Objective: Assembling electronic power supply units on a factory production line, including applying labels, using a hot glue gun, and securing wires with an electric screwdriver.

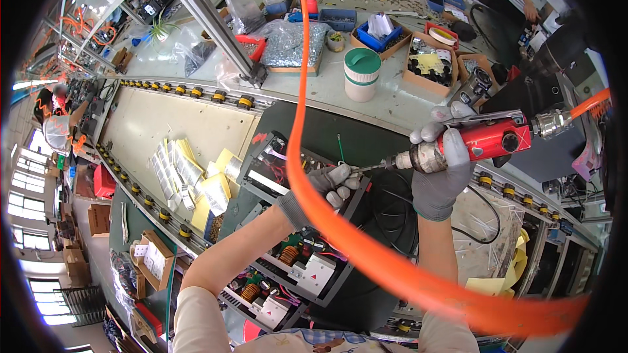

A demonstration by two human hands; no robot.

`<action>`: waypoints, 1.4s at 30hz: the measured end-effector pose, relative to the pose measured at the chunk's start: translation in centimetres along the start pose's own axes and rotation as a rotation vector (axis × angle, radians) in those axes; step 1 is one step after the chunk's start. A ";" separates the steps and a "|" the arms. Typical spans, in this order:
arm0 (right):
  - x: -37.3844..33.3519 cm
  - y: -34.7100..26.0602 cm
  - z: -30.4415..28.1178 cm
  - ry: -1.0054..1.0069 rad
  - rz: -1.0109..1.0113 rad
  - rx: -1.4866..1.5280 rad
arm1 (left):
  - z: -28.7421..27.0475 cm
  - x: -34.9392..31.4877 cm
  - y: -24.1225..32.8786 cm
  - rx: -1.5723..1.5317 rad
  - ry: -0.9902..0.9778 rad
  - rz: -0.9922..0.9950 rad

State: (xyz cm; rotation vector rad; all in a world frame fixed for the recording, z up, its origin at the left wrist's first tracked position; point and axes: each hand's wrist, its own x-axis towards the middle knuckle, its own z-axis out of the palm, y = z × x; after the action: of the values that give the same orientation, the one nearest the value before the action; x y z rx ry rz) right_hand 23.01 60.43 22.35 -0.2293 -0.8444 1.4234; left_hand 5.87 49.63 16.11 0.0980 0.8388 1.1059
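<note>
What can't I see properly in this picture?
All in the head view:
- What the left hand pinches: its own gloved fingers cover it.
- The palm side of the right hand: turned away, around the red power tool.
- Part of the right forearm: behind the orange hose.
- Inside the cup: its green lid covers it.

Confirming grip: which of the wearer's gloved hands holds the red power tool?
The right hand, wrapped around the red power tool; the left hand is near the tip of its bit.
</note>
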 end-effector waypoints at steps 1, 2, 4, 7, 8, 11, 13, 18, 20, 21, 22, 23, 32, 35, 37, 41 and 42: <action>-0.1 0.0 0.1 -0.005 0.001 -0.015 | 0.0 0.1 0.1 -0.024 -0.004 -0.025; -0.1 0.1 0.2 -0.015 0.004 -0.027 | 0.0 0.3 0.1 -0.015 -0.014 0.002; -0.1 0.3 0.3 -0.023 -0.035 -0.023 | -0.1 0.6 0.3 0.027 -0.041 0.020; 0.0 0.6 0.1 -0.014 -0.041 -0.012 | -0.9 0.9 1.0 0.221 -0.084 0.024; 0.1 0.6 -0.1 -0.008 -0.033 0.003 | -1.2 0.9 1.4 0.306 -0.115 0.012; 0.4 0.7 -1.1 0.071 -0.020 0.021 | -3.0 1.9 4.2 0.759 0.108 0.117; 1.0 1.0 -2.0 0.120 -0.090 -0.039 | -4.0 3.7 6.2 1.095 0.461 0.344; 1.2 2.1 -4.1 0.118 -0.065 -0.027 | -5.5 11.3 6.7 1.720 0.569 -0.033; 0.8 2.4 -4.9 0.146 -0.053 -0.052 | -6.6 13.2 5.5 1.746 0.498 0.009; 0.7 2.5 -5.3 0.176 -0.040 -0.038 | -7.1 13.8 5.0 1.687 0.461 0.082; 0.7 2.6 -5.6 0.175 -0.047 -0.070 | -7.5 14.2 4.5 1.705 0.453 0.208; 0.7 2.7 -6.0 0.179 -0.040 -0.107 | -7.7 14.3 4.3 1.731 0.463 0.300; 0.9 4.1 -7.5 0.159 0.010 -0.104 | -6.9 12.8 7.1 2.124 -0.435 0.322; 1.1 4.2 -7.9 0.138 -0.011 -0.099 | -7.2 11.9 7.8 1.805 -0.497 0.224; 1.1 4.3 -8.2 0.163 0.009 -0.147 | -7.5 11.4 8.2 1.658 -0.457 0.083; 1.2 4.6 -8.6 0.215 0.025 -0.186 | -7.1 10.9 8.8 1.651 -0.338 -0.052; 1.2 4.7 -8.7 0.165 0.032 -0.163 | -6.9 11.1 8.8 1.757 -0.342 -0.013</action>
State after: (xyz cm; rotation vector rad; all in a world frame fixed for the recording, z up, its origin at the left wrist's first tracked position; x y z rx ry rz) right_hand 24.79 65.34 13.90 -0.4800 -0.8244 1.3462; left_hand -3.05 60.61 9.32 1.6639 1.2482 0.0278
